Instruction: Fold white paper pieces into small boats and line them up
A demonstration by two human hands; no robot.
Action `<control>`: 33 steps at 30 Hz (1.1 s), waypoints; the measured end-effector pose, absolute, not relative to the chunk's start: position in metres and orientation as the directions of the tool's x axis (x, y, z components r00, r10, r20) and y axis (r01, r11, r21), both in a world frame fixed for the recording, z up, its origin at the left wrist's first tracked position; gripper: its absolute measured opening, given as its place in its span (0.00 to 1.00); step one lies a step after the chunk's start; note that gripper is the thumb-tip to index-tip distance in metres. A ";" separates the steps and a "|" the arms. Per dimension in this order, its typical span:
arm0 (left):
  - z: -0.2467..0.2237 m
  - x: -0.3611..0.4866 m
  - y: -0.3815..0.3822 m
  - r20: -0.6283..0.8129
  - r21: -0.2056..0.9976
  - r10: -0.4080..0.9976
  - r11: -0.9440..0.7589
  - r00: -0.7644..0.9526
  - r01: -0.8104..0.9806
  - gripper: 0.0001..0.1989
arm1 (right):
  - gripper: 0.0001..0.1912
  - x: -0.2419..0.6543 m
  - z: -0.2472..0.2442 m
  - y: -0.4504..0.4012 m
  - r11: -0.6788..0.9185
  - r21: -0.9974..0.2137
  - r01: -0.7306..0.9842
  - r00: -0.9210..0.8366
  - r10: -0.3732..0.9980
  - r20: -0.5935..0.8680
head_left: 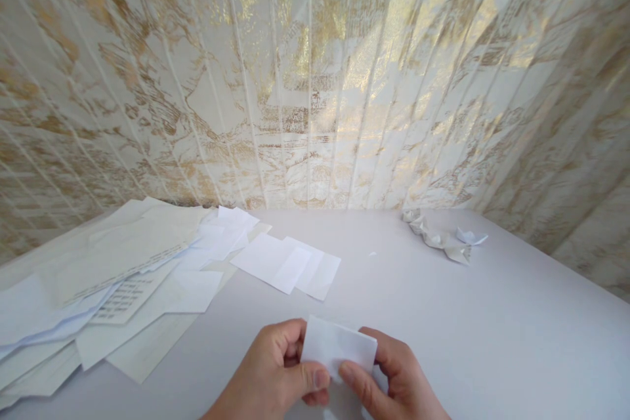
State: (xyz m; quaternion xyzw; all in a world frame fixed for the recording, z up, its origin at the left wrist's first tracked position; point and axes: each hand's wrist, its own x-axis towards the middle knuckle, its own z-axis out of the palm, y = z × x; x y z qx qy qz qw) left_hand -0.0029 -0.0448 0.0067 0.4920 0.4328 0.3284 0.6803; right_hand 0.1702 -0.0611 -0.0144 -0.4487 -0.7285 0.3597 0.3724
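A small folded piece of white paper (339,344) is held up above the table, close to its front edge. My left hand (278,367) pinches its left side, with the thumb on the near face and the fingers curled behind. On the right side, my right hand (394,374) grips the same paper, its thumb pressing near the lower middle. Both thumbs lie close together along the lower part of the paper. Most of my fingertips are hidden behind it.
Loose paper sheets (142,256), some printed, overlap in a pile at the left. Small white rectangles (266,262) lie beyond my hands. Several folded paper shapes (436,236) rest at the back right, near a tiny scrap (373,254). A gold-patterned curtain (315,79) borders the white table (492,328).
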 end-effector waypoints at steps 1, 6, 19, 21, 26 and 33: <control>0.006 -0.002 -0.044 -0.288 0.946 0.855 0.324 0.432 -0.010 0.14 | 0.18 0.171 -0.013 -0.062 0.367 -0.834 0.413 -0.333 0.913 0.237; 0.004 0.001 -0.047 -0.347 0.913 0.782 0.409 0.517 -0.005 0.14 | 0.16 0.173 -0.020 -0.063 0.523 -0.708 0.475 -0.391 0.846 0.363; 0.003 -0.003 -0.045 -0.294 0.952 0.838 0.300 0.460 0.062 0.09 | 0.23 0.165 0.001 -0.060 0.287 -0.930 0.228 -0.451 0.878 0.161; -0.001 -0.003 -0.044 -0.276 0.958 0.840 0.281 0.467 0.060 0.10 | 0.23 0.162 0.007 -0.060 0.210 -0.968 0.137 -0.508 0.854 0.113; -0.003 -0.003 -0.044 -0.253 0.967 0.852 0.233 0.458 0.099 0.12 | 0.13 0.159 0.007 -0.061 0.073 -0.967 0.245 -0.465 0.884 -0.051; 0.002 -0.003 -0.045 -0.351 0.936 0.820 0.284 0.453 0.209 0.09 | 0.07 0.158 0.007 -0.063 0.023 -0.974 0.225 -0.466 0.881 -0.086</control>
